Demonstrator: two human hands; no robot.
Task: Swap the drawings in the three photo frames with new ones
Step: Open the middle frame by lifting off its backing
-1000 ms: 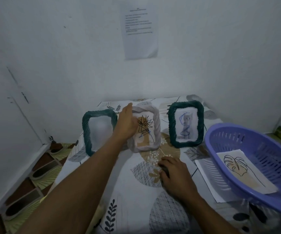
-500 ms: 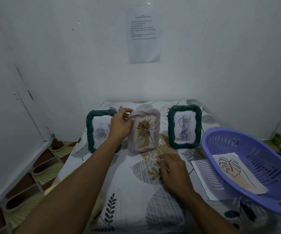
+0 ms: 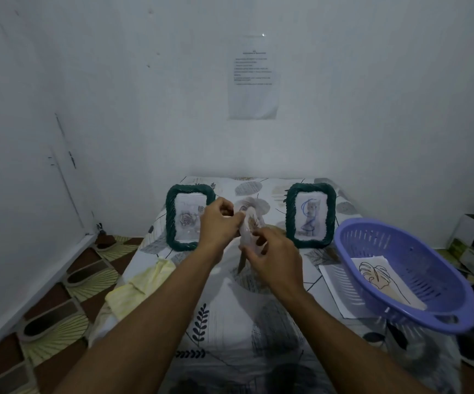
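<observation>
- White frame, edge-on to us, over the tabletop between left green frame and right green frame.
- Both grips clamped on it: left hand, right hand.
- Risk, we reckon: a slipping pinch drops it onto a neighbour.

Left frame, middle frame, right frame, basket far right, drawing inside

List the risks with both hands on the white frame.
The white frame is turned edge-on, gripped by the left hand and right hand; it might slip. The left green frame and right green frame stand close beside it; a swing could topple either. The purple basket seems to overhang the table edge.
</observation>
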